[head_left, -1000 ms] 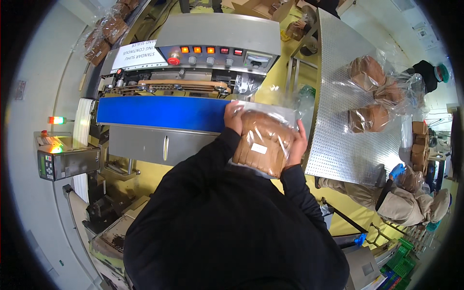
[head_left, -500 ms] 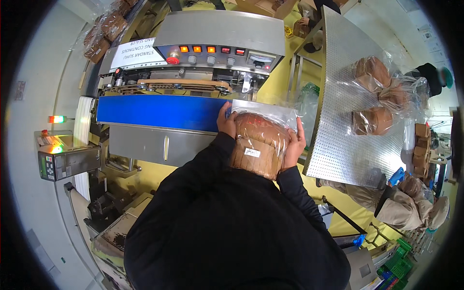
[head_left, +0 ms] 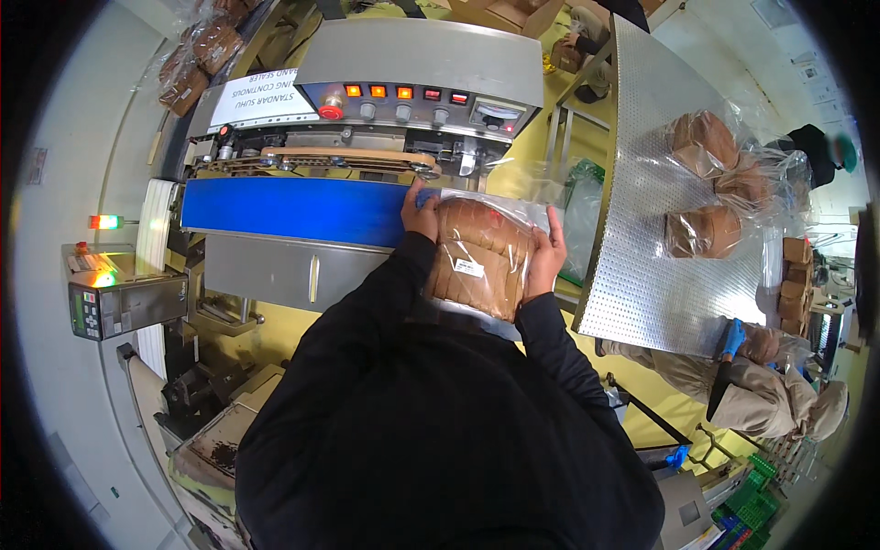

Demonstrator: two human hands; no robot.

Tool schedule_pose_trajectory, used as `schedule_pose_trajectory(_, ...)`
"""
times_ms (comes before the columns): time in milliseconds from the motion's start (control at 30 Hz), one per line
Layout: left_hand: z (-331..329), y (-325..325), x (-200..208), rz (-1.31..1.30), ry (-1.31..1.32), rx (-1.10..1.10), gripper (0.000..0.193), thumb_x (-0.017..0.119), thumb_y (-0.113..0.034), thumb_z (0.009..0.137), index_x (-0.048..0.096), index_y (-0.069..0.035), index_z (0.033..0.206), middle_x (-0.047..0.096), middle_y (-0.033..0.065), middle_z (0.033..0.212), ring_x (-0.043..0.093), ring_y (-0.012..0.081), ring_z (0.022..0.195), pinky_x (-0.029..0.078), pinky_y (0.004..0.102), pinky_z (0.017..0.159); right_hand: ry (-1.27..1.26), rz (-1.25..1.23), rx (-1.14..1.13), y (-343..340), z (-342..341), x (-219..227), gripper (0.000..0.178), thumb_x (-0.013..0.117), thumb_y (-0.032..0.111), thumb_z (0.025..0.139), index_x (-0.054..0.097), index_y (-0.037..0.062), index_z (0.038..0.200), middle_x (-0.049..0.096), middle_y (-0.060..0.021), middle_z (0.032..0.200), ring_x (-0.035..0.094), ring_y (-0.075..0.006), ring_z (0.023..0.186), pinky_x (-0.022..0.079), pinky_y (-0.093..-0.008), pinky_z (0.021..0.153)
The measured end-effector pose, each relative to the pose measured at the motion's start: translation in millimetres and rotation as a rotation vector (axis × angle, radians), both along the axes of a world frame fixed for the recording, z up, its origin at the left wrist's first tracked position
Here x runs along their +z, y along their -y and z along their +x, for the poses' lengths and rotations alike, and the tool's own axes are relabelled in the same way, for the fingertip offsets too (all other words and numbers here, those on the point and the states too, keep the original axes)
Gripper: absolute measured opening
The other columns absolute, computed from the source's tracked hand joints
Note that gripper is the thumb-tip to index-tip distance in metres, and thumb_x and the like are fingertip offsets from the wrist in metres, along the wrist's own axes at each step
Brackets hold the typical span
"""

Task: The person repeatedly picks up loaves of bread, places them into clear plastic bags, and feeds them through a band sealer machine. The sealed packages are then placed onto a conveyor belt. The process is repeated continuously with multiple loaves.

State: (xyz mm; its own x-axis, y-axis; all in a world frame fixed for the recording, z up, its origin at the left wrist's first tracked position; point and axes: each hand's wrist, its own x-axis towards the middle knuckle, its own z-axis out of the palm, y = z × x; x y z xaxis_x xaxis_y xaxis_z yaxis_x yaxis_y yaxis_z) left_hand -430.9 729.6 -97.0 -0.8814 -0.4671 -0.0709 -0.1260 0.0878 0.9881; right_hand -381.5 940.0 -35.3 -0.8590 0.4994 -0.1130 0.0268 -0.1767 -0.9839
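Between my two hands is a sliced brown loaf in a clear plastic bag (head_left: 481,247), with a small white label on it. My left hand (head_left: 422,218) grips the bag's far left corner, beside the right end of the blue conveyor belt (head_left: 293,211). On the other side, my right hand (head_left: 546,257) holds the bag's right edge, its index finger pointing up along the plastic. The bag's loose open end lies toward the sealing machine (head_left: 417,69), whose sealing track (head_left: 339,158) runs just beyond the belt.
Several bagged loaves (head_left: 704,231) lie on the perforated metal table (head_left: 632,275) at the right, where a blue-gloved co-worker (head_left: 765,390) handles another. More bagged loaves (head_left: 215,48) sit at the far left. A printer-like box (head_left: 128,302) with a lit signal lamp stands left.
Both my hands and the bagged loaf have shifted slightly left, toward the belt's end. The co-worker's gloved hand at the right has moved a little to the left.
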Motion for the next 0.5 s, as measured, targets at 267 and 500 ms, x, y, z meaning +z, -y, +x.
schedule_pose_trajectory(267, -2, 45, -29, -0.128, -0.041, 0.086, 0.051, 0.063, 0.006, 0.073, 0.050, 0.001, 0.122, 0.059, 0.0142, 0.111, 0.055, 0.0236, 0.106, 0.042, 0.0307, 0.094, 0.097, -0.094, -0.013, 40, -6, -13, 0.049, 0.060, -0.005, 0.076, 0.055, 0.0008, 0.124, 0.057, -0.0133, 0.119, 0.053, -0.0150, 0.102, 0.041, -0.0253, 0.089)
schedule_pose_trajectory(500, -3, 100, -44, 0.372, -0.048, 0.220, 0.048, 0.064, 0.005, 0.077, 0.046, 0.001, 0.121, 0.062, 0.0120, 0.105, 0.058, 0.0177, 0.091, 0.047, 0.0291, 0.083, 0.129, -0.260, 0.032, 89, -11, -12, 0.051, 0.056, -0.011, 0.076, 0.051, -0.0004, 0.126, 0.054, -0.0137, 0.120, 0.054, -0.0173, 0.100, 0.043, -0.0257, 0.087)
